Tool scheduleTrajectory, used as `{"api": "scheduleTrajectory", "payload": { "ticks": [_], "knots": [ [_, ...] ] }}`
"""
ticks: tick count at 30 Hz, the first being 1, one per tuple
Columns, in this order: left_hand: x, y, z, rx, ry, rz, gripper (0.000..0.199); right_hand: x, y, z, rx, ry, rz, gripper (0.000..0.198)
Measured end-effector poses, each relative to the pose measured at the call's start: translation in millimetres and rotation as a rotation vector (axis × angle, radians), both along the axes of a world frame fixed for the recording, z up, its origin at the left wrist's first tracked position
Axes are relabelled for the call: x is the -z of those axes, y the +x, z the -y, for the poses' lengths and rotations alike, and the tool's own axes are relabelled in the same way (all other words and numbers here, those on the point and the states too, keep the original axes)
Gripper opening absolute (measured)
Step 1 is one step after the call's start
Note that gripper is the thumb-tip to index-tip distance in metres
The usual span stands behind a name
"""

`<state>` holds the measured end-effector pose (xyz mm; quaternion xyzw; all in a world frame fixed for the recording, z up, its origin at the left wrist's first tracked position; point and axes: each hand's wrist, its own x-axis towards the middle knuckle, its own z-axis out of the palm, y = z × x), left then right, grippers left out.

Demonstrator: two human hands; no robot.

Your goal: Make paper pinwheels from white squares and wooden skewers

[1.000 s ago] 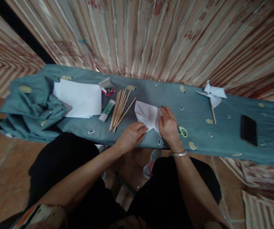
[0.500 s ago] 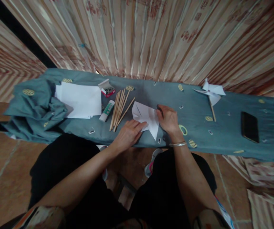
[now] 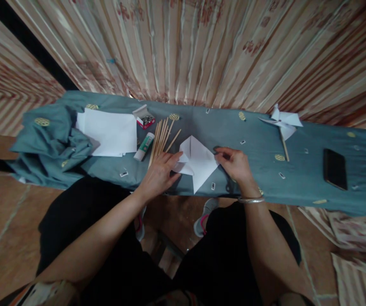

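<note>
A white sheet of paper (image 3: 203, 163), creased and partly cut, lies on the cloth in front of me with some flaps raised. At its left side, my left hand (image 3: 160, 173) holds a flap between thumb and fingers, its back close over the lower ends of the wooden sticks (image 3: 160, 136). My right hand (image 3: 236, 165) pinches the paper's right corner, thumb and index finger together. A dark object beside my right wrist is mostly hidden. Just beyond my left hand lies a glue stick (image 3: 143, 147) with a green and white label.
A stack of white paper (image 3: 109, 132) lies at left beside bunched cloth (image 3: 50, 140). Behind the glue stick sits an open small box of metal pins or clips (image 3: 145, 119). Rightward lie a paper pinwheel on a stick (image 3: 283, 123) and a black phone (image 3: 335, 168). A curtain (image 3: 195, 51) hangs behind.
The paper has turned and its flaps have shifted. My left hand has moved left onto its left side; my right hand has moved right with the corner. The green ring handle is now hidden.
</note>
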<state>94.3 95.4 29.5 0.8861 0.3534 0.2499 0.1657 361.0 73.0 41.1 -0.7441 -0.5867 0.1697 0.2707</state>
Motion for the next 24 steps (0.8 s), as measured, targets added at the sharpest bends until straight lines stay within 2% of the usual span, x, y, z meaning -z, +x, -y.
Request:
{"api": "scheduleTrajectory", "payload": {
  "ticks": [6,9,14,16,24],
  "knots": [
    [-4.0,3.5,3.7,0.001,0.035,0.011,0.052,-3.7,6.6,9.8,0.165,0.013,-0.024,0.032],
    [-5.6,10.2,13.1,0.065,0.069,0.04,0.048,-5.0,7.7,15.5,0.22,0.033,-0.003,0.031],
    [-2.8,28.0,36.0,0.267,0.103,-0.031,0.041,-4.0,5.6,26.0,0.212,0.043,0.061,0.03],
    [-0.7,34.7,41.1,0.307,0.099,-0.075,0.038,-3.8,3.6,29.6,0.199,0.024,0.078,0.03],
    [2.0,39.6,36.1,0.26,0.129,-0.196,0.021,-8.2,-3.6,38.0,0.156,-0.049,0.081,0.028]
  ]
}}
